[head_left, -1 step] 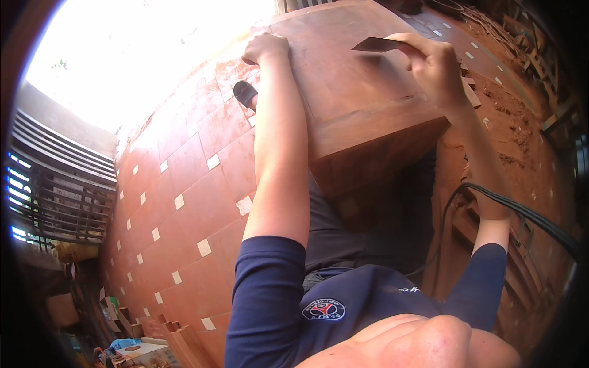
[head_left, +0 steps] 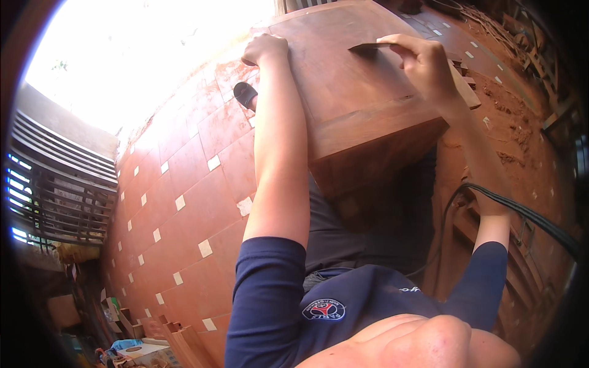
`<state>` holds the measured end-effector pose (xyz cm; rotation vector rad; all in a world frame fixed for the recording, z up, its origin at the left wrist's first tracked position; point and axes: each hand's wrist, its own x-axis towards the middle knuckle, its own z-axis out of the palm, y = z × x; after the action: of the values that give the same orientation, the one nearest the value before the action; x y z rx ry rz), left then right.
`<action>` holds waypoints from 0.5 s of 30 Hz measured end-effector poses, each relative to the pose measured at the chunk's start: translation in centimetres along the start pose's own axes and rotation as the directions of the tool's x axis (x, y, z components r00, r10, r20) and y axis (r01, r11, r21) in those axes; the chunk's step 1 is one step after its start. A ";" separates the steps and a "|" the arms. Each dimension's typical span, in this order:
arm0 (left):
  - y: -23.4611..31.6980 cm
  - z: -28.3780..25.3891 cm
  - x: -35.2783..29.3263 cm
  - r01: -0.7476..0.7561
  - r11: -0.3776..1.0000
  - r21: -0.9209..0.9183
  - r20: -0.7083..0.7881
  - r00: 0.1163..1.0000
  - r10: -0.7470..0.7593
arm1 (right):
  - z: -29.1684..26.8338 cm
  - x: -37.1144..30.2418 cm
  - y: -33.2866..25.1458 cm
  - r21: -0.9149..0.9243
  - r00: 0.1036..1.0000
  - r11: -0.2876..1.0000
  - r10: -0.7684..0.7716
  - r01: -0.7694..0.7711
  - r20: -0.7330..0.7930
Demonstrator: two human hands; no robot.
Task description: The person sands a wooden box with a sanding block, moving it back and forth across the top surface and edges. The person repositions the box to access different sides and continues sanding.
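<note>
The right hand [head_left: 427, 66] had shifted slightly left since the earlier frame, and the dark flat blade [head_left: 368, 46] in it had turned so that it showed as a thinner sliver. The left hand [head_left: 265, 49] looked to be in the same place. The right thumb and fingers were pinched together on the right end of the blade, whose pointed left end lay over the far part of the wooden box's top [head_left: 343, 92]; whether the blade touched the wood, I could not tell. The left hand was bent over the far left edge of that top, its fingertips hidden, so I could not tell whether it was clamped there or only resting.

The box stood in front of the person, its near corner over 2 legs in dark trousers [head_left: 334, 236]. A foot in a dark sandal [head_left: 245, 94] showed just left of the left forearm. Red-brown floor tiles [head_left: 184, 230] with small pale squares spread to the left, up to a slatted grille [head_left: 61, 196]. On the right, a black cable [head_left: 531, 214] passed near the right forearm, and reddish loose matter [head_left: 512, 126] covered the ground farther off.
</note>
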<state>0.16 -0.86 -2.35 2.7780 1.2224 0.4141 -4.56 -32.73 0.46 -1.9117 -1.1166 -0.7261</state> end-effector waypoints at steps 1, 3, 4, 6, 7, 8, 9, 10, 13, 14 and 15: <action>-0.6 -0.1 0.1 0.018 1.000 0.003 -0.024 1.000 -0.018 | 1.5 0.0 0.8 -0.005 0.998 0.998 -0.059 0.059 -0.002; -0.5 -0.1 0.0 0.028 1.000 -0.004 -0.064 0.998 -0.028 | 2.5 0.1 1.6 -0.043 0.986 0.985 -0.165 0.164 -0.007; -0.1 -0.4 0.2 0.015 1.000 0.010 -0.059 0.998 -0.014 | 2.3 0.1 2.0 -0.040 0.988 0.987 -0.153 0.153 0.018; 0.0 -0.1 0.1 -0.002 0.999 0.049 -0.027 1.000 0.003 | 1.9 -0.4 1.8 -0.020 0.989 0.993 -0.116 0.118 0.087; 0.0 0.2 0.0 0.002 0.999 0.047 -0.004 1.000 -0.002 | 1.5 -0.9 1.6 -0.032 0.990 0.994 -0.097 0.101 0.106; 0.3 0.0 0.1 0.005 0.999 0.042 0.013 1.000 -0.006 | 0.7 -1.3 1.2 -0.046 0.989 0.995 -0.082 0.089 0.122; 0.2 -0.4 0.4 0.015 0.999 0.038 0.023 1.000 -0.016 | 0.1 -1.4 0.5 -0.054 0.988 0.995 -0.076 0.084 0.134; 0.3 -0.4 0.3 0.004 0.999 0.039 0.016 1.000 -0.005 | -0.9 -1.8 -0.8 -0.066 0.984 0.992 -0.100 0.111 0.150; 0.2 -0.7 -0.3 -0.006 0.999 0.044 -0.021 1.000 0.007 | -4.3 -2.8 -4.8 -0.049 0.968 0.981 -0.179 0.190 0.178; -0.1 -0.5 0.1 0.002 0.998 0.058 -0.031 1.000 -0.001 | -5.1 -2.8 -5.6 -0.001 0.965 0.980 -0.196 0.200 0.176; -0.3 -0.5 0.2 0.005 0.998 0.070 -0.038 0.999 -0.002 | -5.9 -2.6 -6.2 0.040 0.962 0.978 -0.209 0.205 0.173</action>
<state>-0.05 -0.54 -1.92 2.8386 1.2739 0.4337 -11.75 -36.98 3.63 -1.8874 -1.4466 -0.6622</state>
